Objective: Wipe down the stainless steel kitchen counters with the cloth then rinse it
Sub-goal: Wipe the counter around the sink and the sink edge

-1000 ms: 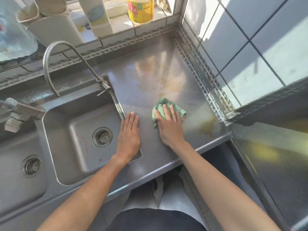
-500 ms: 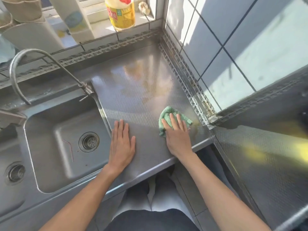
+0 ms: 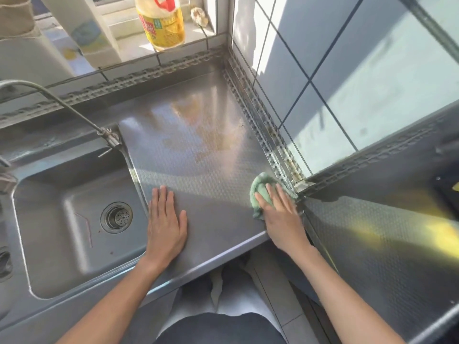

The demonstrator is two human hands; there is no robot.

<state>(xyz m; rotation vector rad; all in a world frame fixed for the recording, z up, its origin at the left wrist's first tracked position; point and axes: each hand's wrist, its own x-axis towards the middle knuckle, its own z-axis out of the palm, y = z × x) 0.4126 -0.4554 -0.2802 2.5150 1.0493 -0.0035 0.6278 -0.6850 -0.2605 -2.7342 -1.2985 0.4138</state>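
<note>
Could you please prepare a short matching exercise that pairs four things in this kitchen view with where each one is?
Things:
1. green cloth
2. left hand
3. oil bottle
4. drain strainer

Places:
A. on the window ledge
B. in the sink basin
C. under the right hand, at the counter's right edge
D. flat on the counter beside the sink

Pairs: 1-C, 2-D, 3-A, 4-B

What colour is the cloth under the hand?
Green; the cloth shows best in the head view.
</note>
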